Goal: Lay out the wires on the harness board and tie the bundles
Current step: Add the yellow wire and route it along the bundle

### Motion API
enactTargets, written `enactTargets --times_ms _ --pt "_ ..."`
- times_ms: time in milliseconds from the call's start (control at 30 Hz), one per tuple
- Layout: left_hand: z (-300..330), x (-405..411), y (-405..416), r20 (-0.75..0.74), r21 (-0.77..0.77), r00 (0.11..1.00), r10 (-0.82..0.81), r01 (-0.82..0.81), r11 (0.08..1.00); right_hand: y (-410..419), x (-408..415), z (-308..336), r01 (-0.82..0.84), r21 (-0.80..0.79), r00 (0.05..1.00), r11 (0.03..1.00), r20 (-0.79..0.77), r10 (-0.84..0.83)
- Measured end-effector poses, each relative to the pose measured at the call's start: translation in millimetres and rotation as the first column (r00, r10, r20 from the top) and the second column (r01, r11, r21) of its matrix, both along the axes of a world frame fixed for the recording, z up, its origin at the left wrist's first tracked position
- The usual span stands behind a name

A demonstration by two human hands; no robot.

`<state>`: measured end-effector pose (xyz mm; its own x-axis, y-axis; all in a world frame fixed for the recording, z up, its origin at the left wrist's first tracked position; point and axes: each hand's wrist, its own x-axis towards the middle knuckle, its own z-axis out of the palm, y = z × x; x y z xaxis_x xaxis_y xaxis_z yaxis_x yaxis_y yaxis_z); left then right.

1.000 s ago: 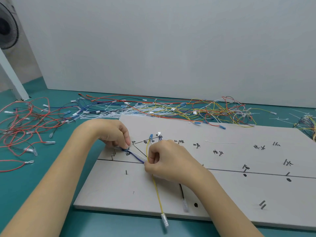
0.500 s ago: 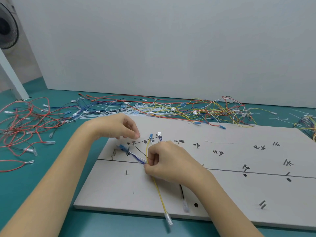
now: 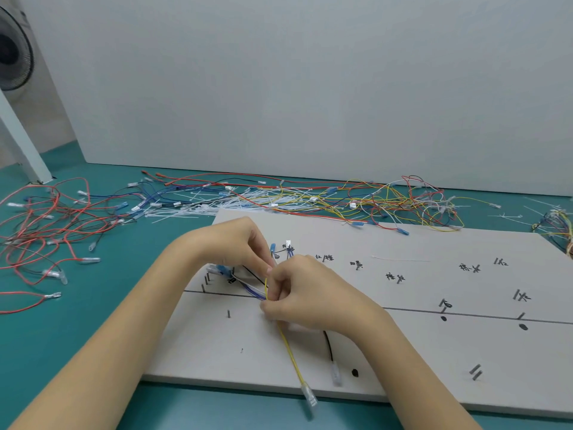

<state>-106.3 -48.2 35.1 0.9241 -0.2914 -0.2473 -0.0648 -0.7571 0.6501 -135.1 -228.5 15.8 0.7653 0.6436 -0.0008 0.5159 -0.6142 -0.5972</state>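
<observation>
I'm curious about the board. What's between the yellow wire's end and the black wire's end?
Only bare harness board, seen in the head view, lies between the yellow wire's end and the black wire's end.

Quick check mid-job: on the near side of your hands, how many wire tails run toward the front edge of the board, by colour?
yellow wire: 1
black wire: 1
Total: 2
</observation>
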Motion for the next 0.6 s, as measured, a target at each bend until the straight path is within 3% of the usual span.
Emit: enactTargets --times_ms 133,333,600 --pt "0 -1 -2 -0.012 0.020 1.000 -0.007 0.008 1.000 -5 0 6 -0.042 0.041 0.982 0.998 -0.182 0.049" --pt "1 -2 0 -0.083 -0.013 0.995 -0.049 0.048 0.999 -21 4 18 -0.098 0.043 0.935 0.994 -0.337 0.107" --pt "-2 -6 -11 -0.154 -0.034 0.985 -0.083 0.078 0.996 -40 17 22 -0.094 -0.023 0.932 0.995 -0.352 0.080"
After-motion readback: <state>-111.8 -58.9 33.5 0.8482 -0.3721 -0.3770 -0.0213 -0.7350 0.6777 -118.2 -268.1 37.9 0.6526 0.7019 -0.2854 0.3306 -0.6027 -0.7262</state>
